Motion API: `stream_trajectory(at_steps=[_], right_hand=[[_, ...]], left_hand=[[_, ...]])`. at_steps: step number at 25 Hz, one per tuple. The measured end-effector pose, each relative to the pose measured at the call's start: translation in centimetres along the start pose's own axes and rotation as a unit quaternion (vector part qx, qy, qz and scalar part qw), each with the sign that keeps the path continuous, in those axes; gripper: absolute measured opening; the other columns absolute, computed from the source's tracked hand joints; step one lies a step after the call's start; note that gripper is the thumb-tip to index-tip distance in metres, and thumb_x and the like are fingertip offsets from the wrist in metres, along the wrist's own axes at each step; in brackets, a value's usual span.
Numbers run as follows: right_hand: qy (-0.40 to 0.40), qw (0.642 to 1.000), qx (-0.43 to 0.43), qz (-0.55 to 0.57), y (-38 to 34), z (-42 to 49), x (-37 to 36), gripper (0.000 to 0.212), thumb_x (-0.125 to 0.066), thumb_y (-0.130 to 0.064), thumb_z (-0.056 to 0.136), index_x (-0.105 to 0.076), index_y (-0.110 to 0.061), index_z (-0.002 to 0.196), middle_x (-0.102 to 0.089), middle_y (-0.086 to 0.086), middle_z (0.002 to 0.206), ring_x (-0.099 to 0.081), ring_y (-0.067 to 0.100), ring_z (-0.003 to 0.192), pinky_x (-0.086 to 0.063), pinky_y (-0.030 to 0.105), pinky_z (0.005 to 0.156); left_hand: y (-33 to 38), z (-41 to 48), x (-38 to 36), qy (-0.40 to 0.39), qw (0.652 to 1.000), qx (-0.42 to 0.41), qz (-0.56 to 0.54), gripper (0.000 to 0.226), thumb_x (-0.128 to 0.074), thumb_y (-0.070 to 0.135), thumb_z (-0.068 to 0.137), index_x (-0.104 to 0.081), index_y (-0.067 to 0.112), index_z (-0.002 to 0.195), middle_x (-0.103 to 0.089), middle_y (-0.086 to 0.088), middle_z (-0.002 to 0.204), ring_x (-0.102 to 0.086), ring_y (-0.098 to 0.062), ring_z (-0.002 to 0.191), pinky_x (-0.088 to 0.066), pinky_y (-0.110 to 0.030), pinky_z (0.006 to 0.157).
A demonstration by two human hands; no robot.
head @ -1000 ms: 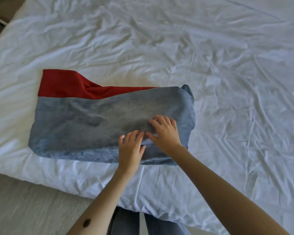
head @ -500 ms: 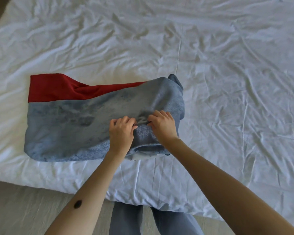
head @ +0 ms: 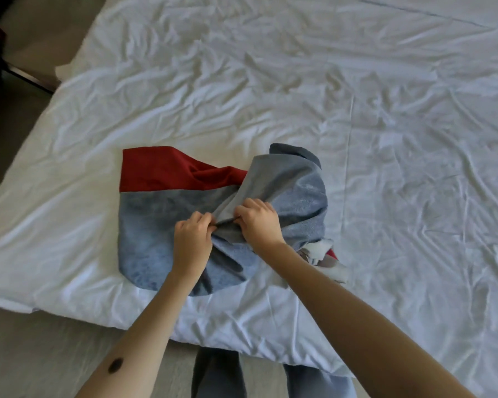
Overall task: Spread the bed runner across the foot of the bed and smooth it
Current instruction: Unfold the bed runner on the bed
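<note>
Both hands — left hand [head: 191, 241], right hand [head: 258, 225] — pinch the folded bed runner [head: 156, 225].

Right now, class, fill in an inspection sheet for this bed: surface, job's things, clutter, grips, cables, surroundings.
Surface: white sheet, heavily wrinkled.
Job's things: bed runner, grey-blue with a red band, folded and bunched near the foot edge.
Clutter: nothing seen.
Grips: left hand and right hand each pinch a raised fold of the runner.
Cables: nothing seen.
Surroundings: pale floor; the person's trouser legs at the bed's foot.
</note>
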State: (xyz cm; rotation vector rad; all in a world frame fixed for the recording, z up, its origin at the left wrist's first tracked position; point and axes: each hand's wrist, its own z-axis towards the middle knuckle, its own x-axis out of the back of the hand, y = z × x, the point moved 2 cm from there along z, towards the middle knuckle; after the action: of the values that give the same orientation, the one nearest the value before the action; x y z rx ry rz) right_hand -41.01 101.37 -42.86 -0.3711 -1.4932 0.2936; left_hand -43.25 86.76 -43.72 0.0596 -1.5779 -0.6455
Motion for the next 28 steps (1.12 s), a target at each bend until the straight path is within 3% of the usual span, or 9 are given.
stream_trajectory(at_steps=[9,12,15,17,20,23,25,28], right_hand=[[-0.060,0.998,-0.016,-0.021,-3.8,-0.4,-6.4,0.024,-0.083,-0.003,0.047,-0.064,-0.013,0.058,-0.061,0.003,0.059,-0.060,0.026,0.053,-0.050,0.028,0.051],[-0.023,1.000,-0.012,0.017,-2.6,-0.7,-4.9,0.015,-0.078,-0.006,0.061,-0.068,-0.010,0.071,-0.066,0.007,0.072,-0.064,0.028,0.068,-0.054,0.034,0.064],[0.062,0.996,-0.058,0.033,1.1,-2.0,-0.5,0.016,-0.064,-0.012,0.081,-0.067,-0.009,0.097,-0.067,0.009,0.096,-0.062,0.028,0.091,-0.048,0.041,0.083],[0.103,0.987,-0.120,0.036,4.5,-3.5,2.1,0.019,-0.059,-0.017,0.087,-0.064,-0.009,0.104,-0.065,0.009,0.102,-0.059,0.028,0.095,-0.045,0.040,0.087],[0.132,0.970,-0.193,0.070,8.8,-5.5,5.0,0.029,-0.048,-0.024,0.088,-0.062,-0.011,0.110,-0.064,0.008,0.107,-0.058,0.026,0.098,-0.042,0.036,0.089],[0.142,0.946,-0.270,0.105,12.8,-8.0,6.6,0.029,-0.049,-0.018,0.091,-0.059,-0.011,0.116,-0.062,0.008,0.116,-0.055,0.027,0.107,-0.038,0.034,0.095],[0.104,0.928,-0.339,0.115,15.8,-10.2,6.8,0.031,-0.048,-0.011,0.091,-0.056,-0.011,0.121,-0.059,0.010,0.124,-0.052,0.029,0.114,-0.036,0.037,0.099],[-0.078,0.910,-0.387,0.124,18.9,-12.7,5.2,0.042,-0.046,-0.018,0.094,-0.042,-0.013,0.136,-0.048,0.009,0.139,-0.044,0.028,0.126,-0.031,0.040,0.105]], left_hand=[[-6.0,-2.2,-1.6,-0.077,0.996,0.035,-0.042,0.007,-0.060,-0.001,0.080,-0.060,0.004,0.074,-0.057,-0.015,0.069,-0.054,-0.035,0.057,-0.045,-0.043,0.056],[-4.6,-1.6,-1.6,-0.093,0.995,0.012,-0.016,0.003,-0.063,0.006,0.079,-0.061,0.006,0.080,-0.059,-0.013,0.073,-0.057,-0.034,0.061,-0.045,-0.042,0.058],[-0.9,-0.2,-0.9,-0.076,0.996,-0.038,-0.006,0.024,-0.061,0.009,0.074,-0.061,0.009,0.098,-0.062,-0.012,0.090,-0.059,-0.031,0.082,-0.047,-0.042,0.068],[3.3,1.0,-0.5,-0.033,0.996,-0.084,-0.013,0.029,-0.054,0.009,0.075,-0.059,0.010,0.104,-0.062,-0.011,0.100,-0.056,-0.029,0.094,-0.045,-0.042,0.076],[11.5,2.6,-1.2,0.016,0.985,-0.168,-0.044,0.021,-0.051,0.012,0.080,-0.061,0.011,0.098,-0.064,-0.008,0.096,-0.058,-0.027,0.095,-0.047,-0.041,0.081],[18.5,3.0,-3.8,-0.014,0.967,-0.252,-0.040,0.020,-0.052,0.022,0.081,-0.062,0.010,0.094,-0.065,-0.008,0.089,-0.060,-0.028,0.087,-0.049,-0.039,0.075],[21.3,2.8,-6.0,-0.069,0.957,-0.281,0.010,0.026,-0.053,0.030,0.078,-0.062,0.011,0.091,-0.066,-0.007,0.087,-0.061,-0.029,0.084,-0.049,-0.039,0.070],[22.4,3.0,-8.1,-0.168,0.948,-0.248,0.103,0.027,-0.066,0.024,0.074,-0.064,0.009,0.097,-0.064,-0.010,0.095,-0.059,-0.033,0.092,-0.043,-0.042,0.074]])
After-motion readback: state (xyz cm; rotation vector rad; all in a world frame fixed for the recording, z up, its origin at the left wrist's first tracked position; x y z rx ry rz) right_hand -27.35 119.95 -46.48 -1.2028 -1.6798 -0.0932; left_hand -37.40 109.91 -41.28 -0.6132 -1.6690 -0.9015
